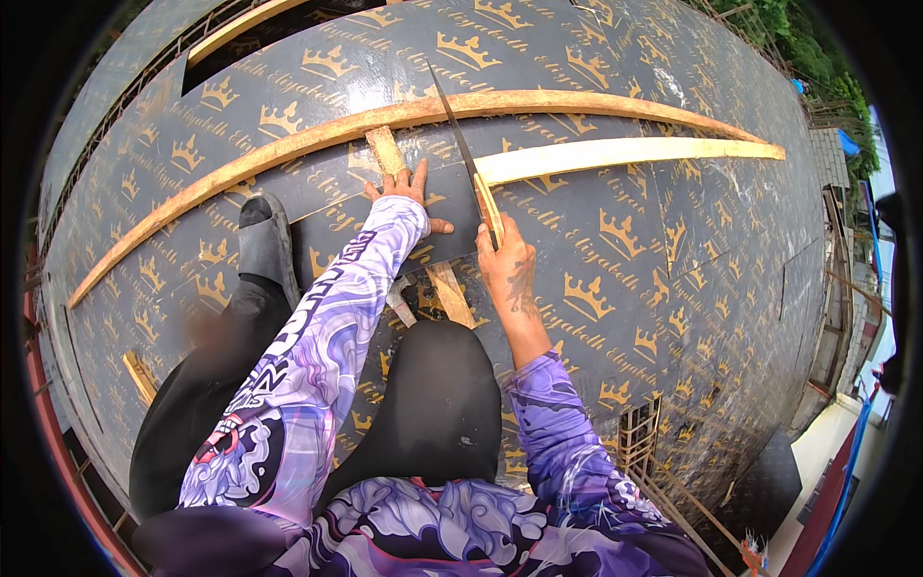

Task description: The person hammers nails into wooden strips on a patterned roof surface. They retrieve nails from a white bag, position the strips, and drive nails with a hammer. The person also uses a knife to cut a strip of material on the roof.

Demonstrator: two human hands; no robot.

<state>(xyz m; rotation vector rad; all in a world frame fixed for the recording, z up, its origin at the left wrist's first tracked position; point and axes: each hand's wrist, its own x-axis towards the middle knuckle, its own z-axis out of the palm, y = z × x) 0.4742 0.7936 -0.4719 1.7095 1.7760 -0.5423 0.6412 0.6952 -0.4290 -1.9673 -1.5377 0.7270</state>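
My left hand (pixel 404 189) lies flat with fingers spread on a small piece of dark film-faced plywood (pixel 451 238). Wood strips show past opposite edges of this piece: one (pixel 386 150) beyond my fingertips, another (pixel 452 296) nearer my knee. My right hand (pixel 507 260) grips the wooden handle (pixel 489 209) of a handsaw. Its narrow blade (pixel 454 130) points away from me along the piece's right edge and passes over a long timber batten (pixel 346 128). Whether its teeth touch the plywood, I cannot tell. A hammer (pixel 401 303) lies partly hidden beside my knee.
A pale batten (pixel 620 155) lies right of the saw. The plywood deck (pixel 728 216) bears gold crowns and writing. At the lower right is an opening with rebar (pixel 638 433); another dark gap (pixel 223 65) is at the upper left. A short offcut (pixel 139 376) lies left of my leg.
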